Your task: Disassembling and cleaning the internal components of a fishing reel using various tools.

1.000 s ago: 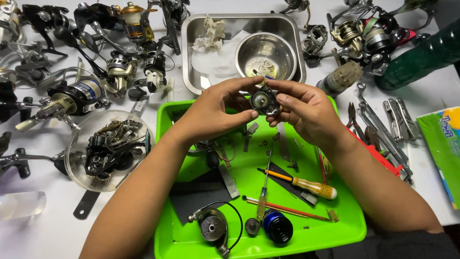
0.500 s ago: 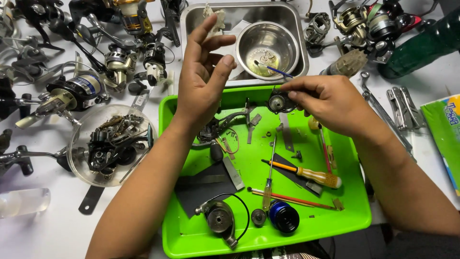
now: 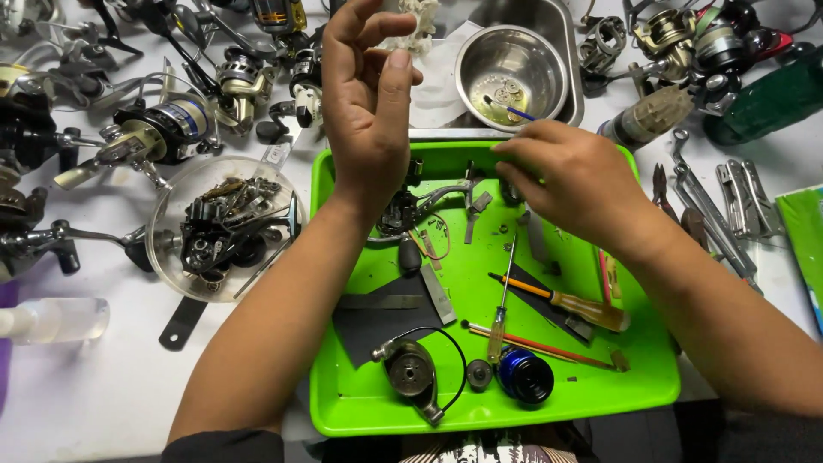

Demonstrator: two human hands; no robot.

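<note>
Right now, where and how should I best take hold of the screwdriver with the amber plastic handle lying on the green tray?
Grip the amber-handled screwdriver by its thick handle, the end toward the tray's right side, pinching across its width from above. It lies flat and slanted, its thin shaft pointing up-left, partly over a dark flat piece. The handle is the widest part, with bare green tray beside it. The right hand is closest.

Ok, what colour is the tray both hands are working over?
Bright lime green, a plain tray with no pattern, seen clearly in the head view.

One head-worn view looks steeply down, close over the green tray [image 3: 343,403].
</note>
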